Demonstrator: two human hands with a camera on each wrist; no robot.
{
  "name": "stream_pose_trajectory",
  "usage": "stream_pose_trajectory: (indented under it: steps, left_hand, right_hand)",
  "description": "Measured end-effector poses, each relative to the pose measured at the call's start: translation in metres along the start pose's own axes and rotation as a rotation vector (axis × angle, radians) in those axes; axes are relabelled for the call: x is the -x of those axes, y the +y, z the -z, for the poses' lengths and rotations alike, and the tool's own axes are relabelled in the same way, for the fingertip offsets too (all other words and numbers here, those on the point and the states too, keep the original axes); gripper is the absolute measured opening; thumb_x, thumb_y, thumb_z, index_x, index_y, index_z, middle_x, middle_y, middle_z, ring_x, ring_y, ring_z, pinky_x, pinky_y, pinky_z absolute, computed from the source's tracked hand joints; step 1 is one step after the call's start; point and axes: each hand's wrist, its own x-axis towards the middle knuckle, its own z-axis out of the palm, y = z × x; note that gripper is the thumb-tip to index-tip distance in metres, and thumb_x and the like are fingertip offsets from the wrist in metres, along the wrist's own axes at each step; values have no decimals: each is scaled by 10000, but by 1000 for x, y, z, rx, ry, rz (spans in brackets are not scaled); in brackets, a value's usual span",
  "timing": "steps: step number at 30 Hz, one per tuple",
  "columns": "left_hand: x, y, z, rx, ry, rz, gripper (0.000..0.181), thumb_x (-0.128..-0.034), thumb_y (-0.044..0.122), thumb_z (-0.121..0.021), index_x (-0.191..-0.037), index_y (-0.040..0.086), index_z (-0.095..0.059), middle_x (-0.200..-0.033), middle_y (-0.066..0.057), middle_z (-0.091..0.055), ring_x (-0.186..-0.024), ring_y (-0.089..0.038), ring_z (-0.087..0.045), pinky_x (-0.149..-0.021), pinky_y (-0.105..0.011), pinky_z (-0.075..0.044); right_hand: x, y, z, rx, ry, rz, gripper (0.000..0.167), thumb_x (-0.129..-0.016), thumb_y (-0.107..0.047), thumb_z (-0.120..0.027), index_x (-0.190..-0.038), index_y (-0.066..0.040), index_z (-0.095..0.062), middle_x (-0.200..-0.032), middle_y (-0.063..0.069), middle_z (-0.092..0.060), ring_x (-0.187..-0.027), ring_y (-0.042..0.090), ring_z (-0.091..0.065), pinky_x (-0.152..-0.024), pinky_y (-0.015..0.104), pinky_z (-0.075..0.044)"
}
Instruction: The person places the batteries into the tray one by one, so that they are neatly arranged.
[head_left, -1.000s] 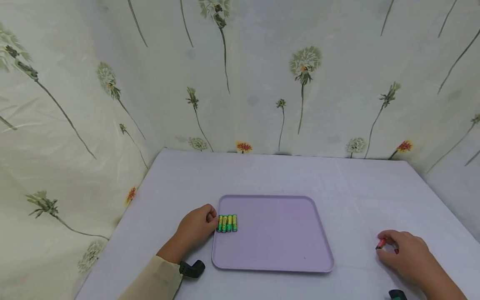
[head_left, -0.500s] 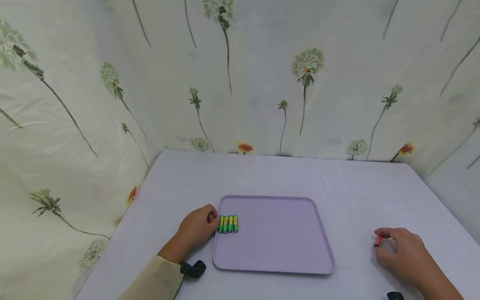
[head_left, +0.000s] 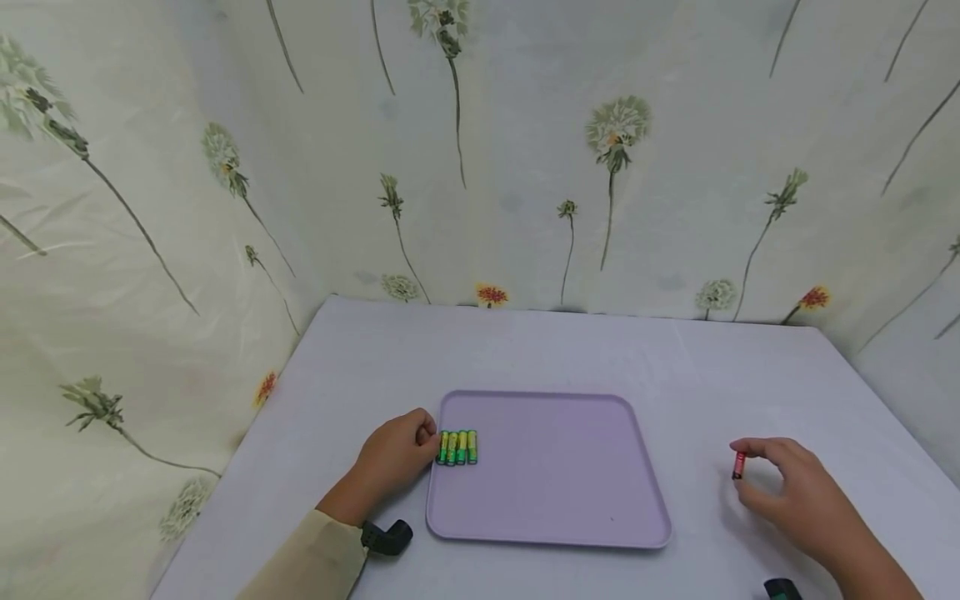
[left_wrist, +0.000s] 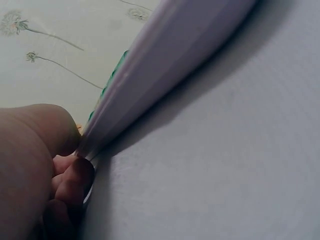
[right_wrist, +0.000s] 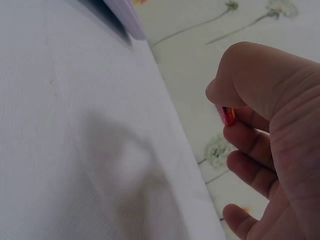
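My left hand (head_left: 397, 452) grips the left rim of a lilac tray (head_left: 555, 475). In the left wrist view the thumb lies on the edge of the tray (left_wrist: 145, 75), with curled fingers beneath it. Several green-and-yellow batteries (head_left: 461, 447) stand side by side in a row on the tray, right by that hand. Off to the right of the tray, my right hand (head_left: 802, 492) pinches a small red battery (head_left: 739, 465) between thumb and fingertips, above the table. The right wrist view shows only one end of the red battery (right_wrist: 228, 116); the thumb covers the rest.
A white cloth covers the table (head_left: 555, 350). Behind it and on the left hangs a curtain (head_left: 510, 167) printed with dandelions. A black wrist camera (head_left: 386, 537) sits on the left wrist; part of another (head_left: 782, 588) shows below the right hand.
My right hand has lifted and moved left and away from me, carrying the red battery. The left hand, the tray and the green batteries have stayed in place.
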Motion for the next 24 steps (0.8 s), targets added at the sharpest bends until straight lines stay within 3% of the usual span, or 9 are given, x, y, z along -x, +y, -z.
stream_pose_trajectory:
  steps: [24]
  left_hand:
    - [-1,-2,0,4,-1,-11,98,-1000,275,-669,-955,206,-615,-767,91,-581,-704,-105,-533,-648,-294,-425]
  right_hand:
    - [-10,-43,-9,-47,46,181,516,-901,-160,-780,-1381,-80,-609,-1405,180,-551,-1313,414,-459,-989,665,-417]
